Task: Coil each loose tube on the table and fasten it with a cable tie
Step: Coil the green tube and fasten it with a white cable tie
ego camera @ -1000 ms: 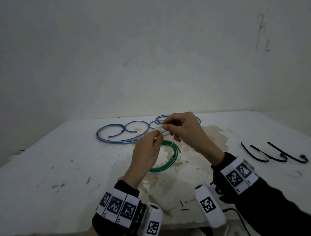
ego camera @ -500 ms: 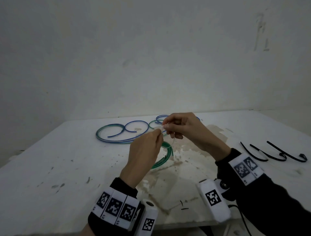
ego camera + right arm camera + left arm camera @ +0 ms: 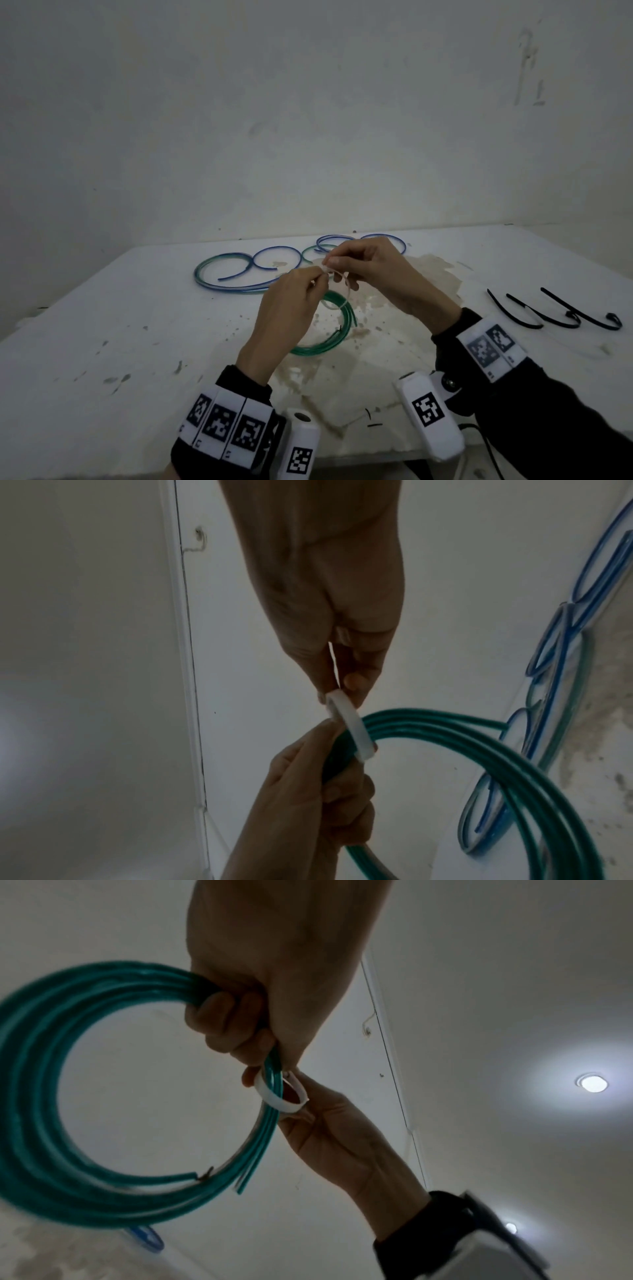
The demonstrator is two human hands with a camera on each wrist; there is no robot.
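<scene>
My left hand (image 3: 310, 279) (image 3: 240, 1031) grips a coiled green tube (image 3: 337, 337) (image 3: 41, 1069) (image 3: 479, 739), held above the white table (image 3: 102, 342). A white cable tie (image 3: 342, 284) (image 3: 277, 1099) (image 3: 349, 723) is looped round the coil's strands just beyond my left fingers. My right hand (image 3: 337, 262) (image 3: 346, 685) pinches the tie's upper end between thumb and forefinger, right beside my left fingertips. Loose blue and green tubes (image 3: 239, 270) (image 3: 555, 647) lie uncoiled on the far side of the table.
Three black cable ties (image 3: 555, 313) lie on the table at the right. A brownish stain (image 3: 421, 284) covers the tabletop under my hands. A plain wall (image 3: 308, 120) rises behind the table's far edge.
The green coil has been lifted slightly off the table. My hands have drawn closer, and the white tie's loop now shows hanging beneath my right fingers.
</scene>
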